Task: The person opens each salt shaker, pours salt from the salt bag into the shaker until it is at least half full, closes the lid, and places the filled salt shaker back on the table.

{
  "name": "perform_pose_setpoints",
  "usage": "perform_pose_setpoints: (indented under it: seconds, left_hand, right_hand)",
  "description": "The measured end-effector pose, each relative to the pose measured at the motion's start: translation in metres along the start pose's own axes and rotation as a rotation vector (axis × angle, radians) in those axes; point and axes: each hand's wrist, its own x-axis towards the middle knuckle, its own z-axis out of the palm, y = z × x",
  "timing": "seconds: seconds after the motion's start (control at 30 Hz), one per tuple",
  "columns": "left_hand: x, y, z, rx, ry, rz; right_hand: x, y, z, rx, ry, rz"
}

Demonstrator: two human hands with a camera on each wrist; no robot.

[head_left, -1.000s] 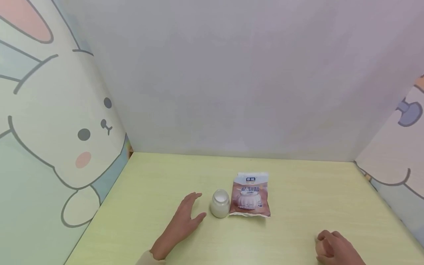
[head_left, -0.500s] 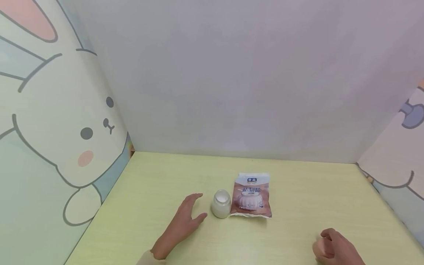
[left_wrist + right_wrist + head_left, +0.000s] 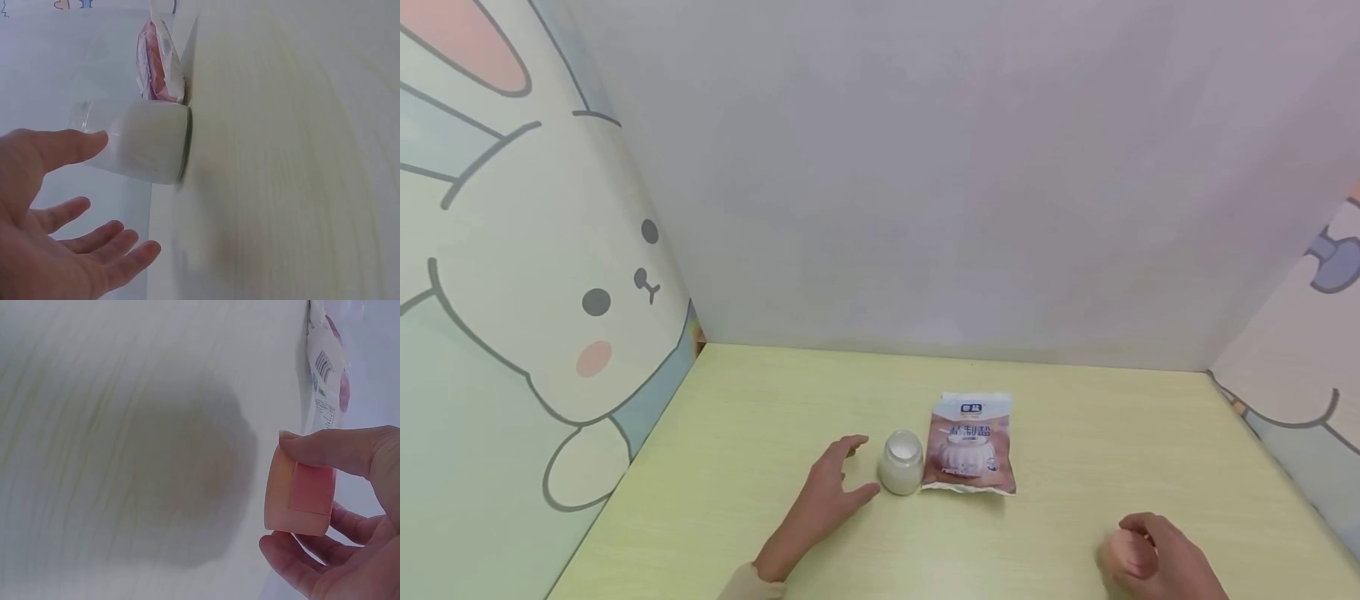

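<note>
A small glass jar filled with white stuff stands uncovered on the table. My left hand is just left of it, thumb and fingers spread apart. In the left wrist view the thumb overlaps the jar. Touching or close to the jar's right side lies a brown-and-white salt bag. At the front right my right hand pinches a short, round, peach-coloured cap-like piece with a red patch on its side. Thumb and fingers grip its rim above the table.
The pale yellow table ends at a plain grey wall behind. A side wall with a cartoon rabbit stands at the left, another printed wall at the right.
My left hand has moved slightly right, closer to the jar. My right hand has turned the round piece, so more of its flat face shows. Jar and bag stay put.
</note>
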Motion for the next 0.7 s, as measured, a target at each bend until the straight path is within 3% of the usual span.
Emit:
perform_pose_setpoints:
  seconds: [0.1, 0.33, 0.57, 0.7]
  left_hand:
    - [0.003, 0.001, 0.002, -0.078, -0.005, 0.0]
    - [0.009, 0.006, 0.009, -0.218, -0.008, -0.011]
    - [0.006, 0.033, 0.001, -0.33, -0.009, -0.007]
    - [0.008, 0.032, 0.005, -0.349, -0.005, -0.004]
  right_hand:
    - [-0.002, -0.004, -0.001, -0.001, 0.052, -0.025]
    - [-0.002, -0.009, -0.004, 0.024, 0.035, -0.019]
    - [-0.004, -0.015, -0.003, 0.043, 0.152, -0.106]
    - [-0.005, -0.018, -0.003, 0.071, 0.209, -0.163]
